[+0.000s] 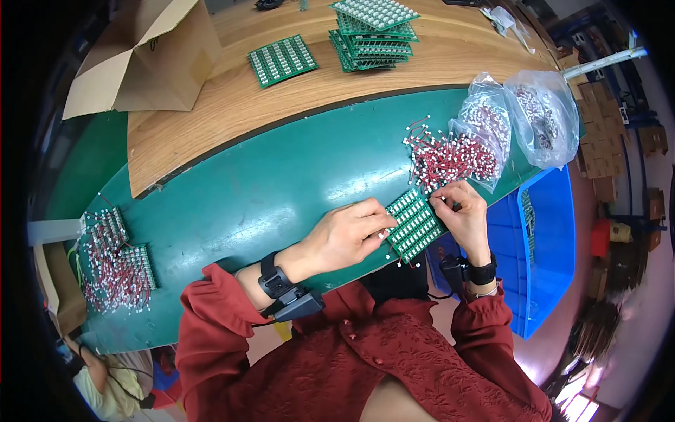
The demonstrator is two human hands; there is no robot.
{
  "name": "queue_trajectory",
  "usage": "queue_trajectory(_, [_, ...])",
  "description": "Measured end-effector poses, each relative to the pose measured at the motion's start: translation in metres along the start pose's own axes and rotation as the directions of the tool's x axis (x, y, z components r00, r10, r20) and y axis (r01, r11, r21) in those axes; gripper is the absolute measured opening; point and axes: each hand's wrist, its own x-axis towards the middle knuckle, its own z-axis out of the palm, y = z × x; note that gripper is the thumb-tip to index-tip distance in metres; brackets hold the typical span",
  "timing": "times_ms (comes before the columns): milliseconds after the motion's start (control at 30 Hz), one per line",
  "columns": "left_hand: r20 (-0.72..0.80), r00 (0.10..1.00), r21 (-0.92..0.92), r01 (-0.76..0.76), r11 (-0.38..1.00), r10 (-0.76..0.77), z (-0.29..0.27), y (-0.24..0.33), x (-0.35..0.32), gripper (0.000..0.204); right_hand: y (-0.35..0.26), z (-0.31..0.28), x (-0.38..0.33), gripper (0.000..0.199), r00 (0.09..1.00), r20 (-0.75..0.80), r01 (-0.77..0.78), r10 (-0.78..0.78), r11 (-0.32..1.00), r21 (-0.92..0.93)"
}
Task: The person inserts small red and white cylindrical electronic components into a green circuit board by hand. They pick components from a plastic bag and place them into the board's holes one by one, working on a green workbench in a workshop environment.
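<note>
A green circuit board panel (415, 224) with rows of white connectors lies tilted near the green table's front edge. My left hand (351, 231) is closed at its left edge, thumb and fingers pinching there; a small white connector shows under the fingertips. At the panel's upper right corner, my right hand (460, 214) holds thumb and forefinger pressed together; what is between them is too small to make out. Just beyond sits a heap of red cables with white connectors (450, 158). A few white cable ends stick out below the panel's lower edge.
Clear plastic bags of cables (541, 119) stand at the right, above a blue bin (552, 260). Stacked panels (376, 42) and a single panel (283, 60) rest on the wooden shelf beside a cardboard box (155, 67). Cabled panels (116, 260) lie far left; another person (105, 380) is beyond.
</note>
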Motion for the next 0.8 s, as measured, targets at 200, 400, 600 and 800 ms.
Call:
queue_trajectory(200, [0.0,1.0,-0.007,-0.001,1.0,0.001,-0.002,0.0,0.0,0.023,-0.007,-0.005,0.0,0.004,0.969,0.077,-0.248,0.236,0.912,0.328])
queue_trajectory(400, [0.007,0.999,-0.006,-0.039,0.999,0.039,-0.002,-0.002,-0.003,0.027,-0.031,0.005,0.004,0.004,0.975,0.222,-0.094,0.03,0.954,0.285])
queue_trajectory(600, [-0.013,0.997,0.002,-0.076,0.997,0.076,0.0,-0.004,-0.004,0.028,-0.043,0.017,0.012,0.009,0.962,0.23,0.146,-0.147,0.989,0.022])
queue_trajectory(800, [-0.021,0.995,0.015,-0.097,0.995,0.097,0.002,-0.006,-0.005,0.028,-0.043,0.016,0.011,0.01,0.959,0.214,0.198,-0.186,0.98,-0.034])
